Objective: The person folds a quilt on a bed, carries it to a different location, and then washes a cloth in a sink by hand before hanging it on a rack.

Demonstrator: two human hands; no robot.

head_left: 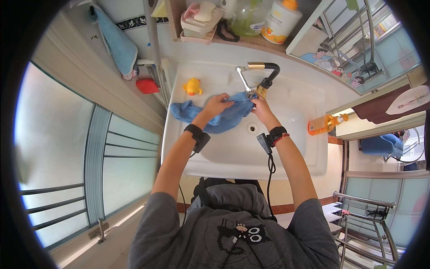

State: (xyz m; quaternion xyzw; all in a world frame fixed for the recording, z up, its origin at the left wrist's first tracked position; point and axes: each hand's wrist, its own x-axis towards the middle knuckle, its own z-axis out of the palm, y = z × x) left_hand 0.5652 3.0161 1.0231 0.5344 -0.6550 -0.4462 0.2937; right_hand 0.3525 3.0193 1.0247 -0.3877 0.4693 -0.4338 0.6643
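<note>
A blue cloth (228, 117) spreads across the left side of the white sink (286, 148), its far corner up against the faucet (264, 85). My left hand (217, 106) is closed on the middle of the cloth, fingers pointing toward the faucet. At the faucet's base, my right hand (262, 109) pinches the cloth's right end. The faucet has a black curved neck, a gold tip and a chrome lever. Just right of the cloth, the round drain (252, 128) shows. Some of my fingertips are hidden by the fabric.
A yellow rubber duck (193, 86) sits on the sink's back left ledge. An orange pump bottle (324, 124) is at the right rim. Overhead, a shelf (251, 45) holds a soap box (199, 22) and several bottles. A light blue towel (117, 45) hangs at the left.
</note>
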